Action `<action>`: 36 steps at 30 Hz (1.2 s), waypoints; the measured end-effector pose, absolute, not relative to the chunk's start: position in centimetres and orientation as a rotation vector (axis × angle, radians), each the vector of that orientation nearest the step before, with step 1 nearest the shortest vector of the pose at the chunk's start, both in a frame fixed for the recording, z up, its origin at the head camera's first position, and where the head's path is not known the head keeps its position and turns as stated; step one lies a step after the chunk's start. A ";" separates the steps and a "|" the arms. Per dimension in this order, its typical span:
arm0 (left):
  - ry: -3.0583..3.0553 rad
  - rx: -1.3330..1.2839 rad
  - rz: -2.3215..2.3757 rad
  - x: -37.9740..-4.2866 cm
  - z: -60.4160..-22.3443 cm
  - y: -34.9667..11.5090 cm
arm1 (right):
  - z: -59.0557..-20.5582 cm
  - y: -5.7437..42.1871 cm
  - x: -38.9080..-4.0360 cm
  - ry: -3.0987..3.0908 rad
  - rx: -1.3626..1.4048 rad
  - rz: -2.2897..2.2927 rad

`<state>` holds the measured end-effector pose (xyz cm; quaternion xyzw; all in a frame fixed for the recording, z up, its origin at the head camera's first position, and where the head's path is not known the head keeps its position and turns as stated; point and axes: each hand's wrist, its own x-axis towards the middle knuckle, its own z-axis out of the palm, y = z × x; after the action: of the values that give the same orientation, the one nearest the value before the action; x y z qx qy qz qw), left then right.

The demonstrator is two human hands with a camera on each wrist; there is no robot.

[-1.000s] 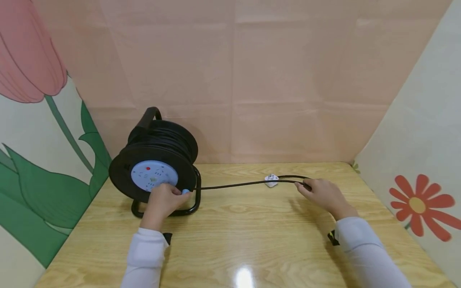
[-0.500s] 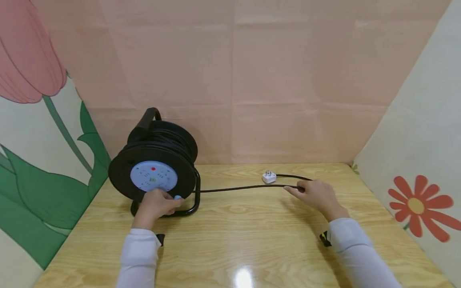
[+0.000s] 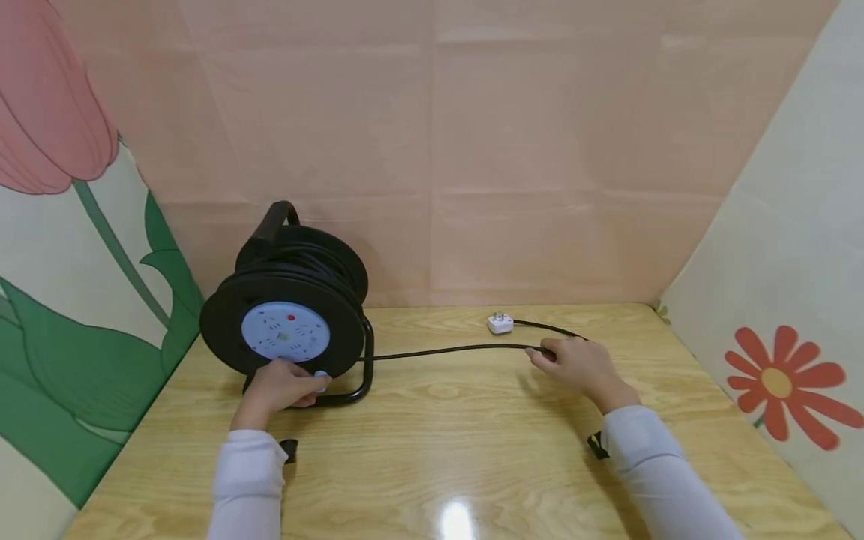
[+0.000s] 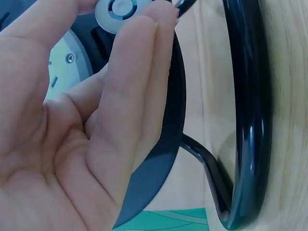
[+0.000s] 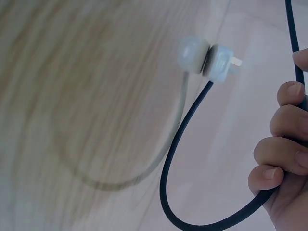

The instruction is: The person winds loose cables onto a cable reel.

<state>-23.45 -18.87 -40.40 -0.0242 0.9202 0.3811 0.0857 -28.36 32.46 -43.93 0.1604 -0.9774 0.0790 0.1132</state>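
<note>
A black cable reel (image 3: 283, 285) stands on the left of the table, its black cable wound between two discs. My left hand (image 3: 277, 386) pinches the light blue knob (image 3: 321, 374) low on the front disc; in the left wrist view the knob (image 4: 122, 10) sits between thumb and fingers. From the reel a length of cable (image 3: 445, 350) runs right to my right hand (image 3: 574, 367), whose fingers curl round it. In the right wrist view the cable (image 5: 168, 159) loops from that hand to a white plug (image 5: 220, 62). The plug (image 3: 500, 323) is near the table's back edge.
The wooden table (image 3: 418, 450) meets a pink backdrop (image 3: 472, 172) behind. Flower-printed panels flank both sides. The reel's black tube stand (image 3: 367, 360) rests on the table. A light socket panel (image 3: 286, 331) with a red dot fills the disc's centre.
My left hand and the knob have moved left and slightly down, and the disc has turned a little. My right hand has moved left with the cable; the plug has shifted slightly left and back.
</note>
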 end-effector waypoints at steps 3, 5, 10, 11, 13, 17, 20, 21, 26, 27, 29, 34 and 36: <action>2.739 -0.079 1.155 -23.3 -40.4 -19.2 | -43.8 32.1 -28.3 -2.857 0.497 0.247; 2.718 -0.089 1.207 -23.1 -40.4 -19.5 | -43.8 31.8 -28.3 -2.860 0.516 0.256; 2.655 -0.106 1.334 -22.9 -40.6 -20.3 | -44.0 30.9 -28.3 -2.912 0.589 0.307; 2.649 -0.099 1.344 -22.8 -40.6 -20.5 | -44.1 30.7 -28.3 -2.922 0.606 0.318; 2.639 -0.101 1.361 -22.7 -40.7 -20.9 | -44.1 30.4 -28.3 -2.931 0.629 0.341; 2.667 -0.100 1.333 -22.6 -40.7 -21.7 | -43.8 29.7 -28.2 -2.939 0.653 0.345; 2.701 -0.133 1.291 -22.5 -40.9 -22.3 | -43.6 29.2 -28.1 -2.953 0.664 0.356; 2.716 -0.140 1.269 -22.5 -40.9 -22.4 | -43.6 29.1 -28.2 -2.956 0.669 0.357; 2.760 -0.166 1.201 -22.3 -40.7 -23.5 | -43.5 28.4 -28.2 -2.970 0.658 0.374; 2.765 -0.172 1.193 -22.3 -40.7 -23.7 | -43.5 28.3 -28.2 -2.971 0.651 0.375; 2.766 -0.198 1.193 -22.1 -40.6 -24.0 | -43.6 28.2 -28.2 -2.976 0.636 0.379; 2.796 -0.276 1.163 -21.7 -40.3 -24.7 | -43.6 27.6 -28.2 -3.013 0.620 0.382; 2.824 -0.292 1.137 -21.6 -40.2 -25.0 | -43.6 27.3 -28.1 -3.016 0.641 0.391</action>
<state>-21.57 -25.00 -40.20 -0.0954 0.9226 0.3715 0.0416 -28.13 27.28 -43.56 0.2061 -0.9702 0.1259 0.0170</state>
